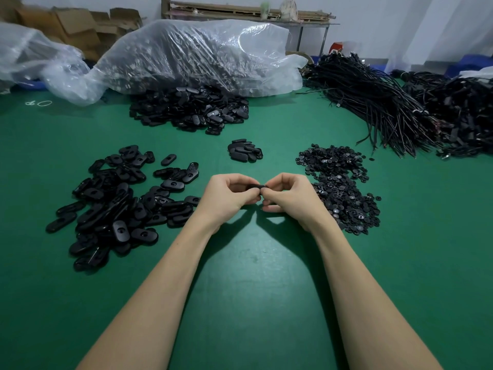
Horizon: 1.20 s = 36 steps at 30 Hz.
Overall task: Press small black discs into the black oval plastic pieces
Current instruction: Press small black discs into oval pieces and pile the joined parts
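My left hand (226,194) and my right hand (290,196) meet at the middle of the green table, just above its surface. Together they pinch one black oval piece (257,186) between curled fingers and thumbs; only its top edge shows. Whether a disc sits in it is hidden by my fingers. A heap of small black discs (337,182) lies right beside my right hand. A wide spread of black oval pieces (120,201) lies left of my left hand. A small cluster of ovals (245,150) sits just beyond my hands.
A larger heap of oval pieces (189,109) spills from a clear plastic bag (202,57) at the back. Bundles of black cables (386,108) fill the back right. Another clear bag (29,54) lies at the back left. Green table surface (253,263) shows between my forearms.
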Motion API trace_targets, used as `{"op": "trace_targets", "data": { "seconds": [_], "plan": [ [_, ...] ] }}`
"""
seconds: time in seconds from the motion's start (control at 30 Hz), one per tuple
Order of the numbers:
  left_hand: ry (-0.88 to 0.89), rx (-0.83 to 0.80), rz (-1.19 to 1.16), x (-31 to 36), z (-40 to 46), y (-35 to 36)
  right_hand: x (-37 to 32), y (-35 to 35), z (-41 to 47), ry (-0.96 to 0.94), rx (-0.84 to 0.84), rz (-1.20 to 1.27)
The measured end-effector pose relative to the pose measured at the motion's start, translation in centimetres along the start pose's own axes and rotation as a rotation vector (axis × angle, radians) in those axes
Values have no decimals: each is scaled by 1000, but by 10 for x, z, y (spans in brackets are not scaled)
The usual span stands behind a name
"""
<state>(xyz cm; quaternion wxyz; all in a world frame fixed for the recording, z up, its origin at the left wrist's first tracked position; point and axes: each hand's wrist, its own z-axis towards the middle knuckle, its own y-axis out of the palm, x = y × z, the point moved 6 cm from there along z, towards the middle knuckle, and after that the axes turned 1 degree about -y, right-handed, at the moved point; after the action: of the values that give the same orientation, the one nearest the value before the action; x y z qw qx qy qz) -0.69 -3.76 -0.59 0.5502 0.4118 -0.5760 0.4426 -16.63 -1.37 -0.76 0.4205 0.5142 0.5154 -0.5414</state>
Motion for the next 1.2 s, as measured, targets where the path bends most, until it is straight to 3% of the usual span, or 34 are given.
{"op": "trace_targets", "data": {
  "seconds": [0.23, 0.83, 1.2],
  "plan": [
    [61, 25, 147, 2, -1, 2, 1, 0, 0, -18, 43, -49],
    [92, 57, 201, 1, 0, 1, -2, 2, -2, -27, 92, -71],
    [96, 88, 178, 3, -3, -1, -3, 1, -4, -49, 25, -22]
  ]
}}
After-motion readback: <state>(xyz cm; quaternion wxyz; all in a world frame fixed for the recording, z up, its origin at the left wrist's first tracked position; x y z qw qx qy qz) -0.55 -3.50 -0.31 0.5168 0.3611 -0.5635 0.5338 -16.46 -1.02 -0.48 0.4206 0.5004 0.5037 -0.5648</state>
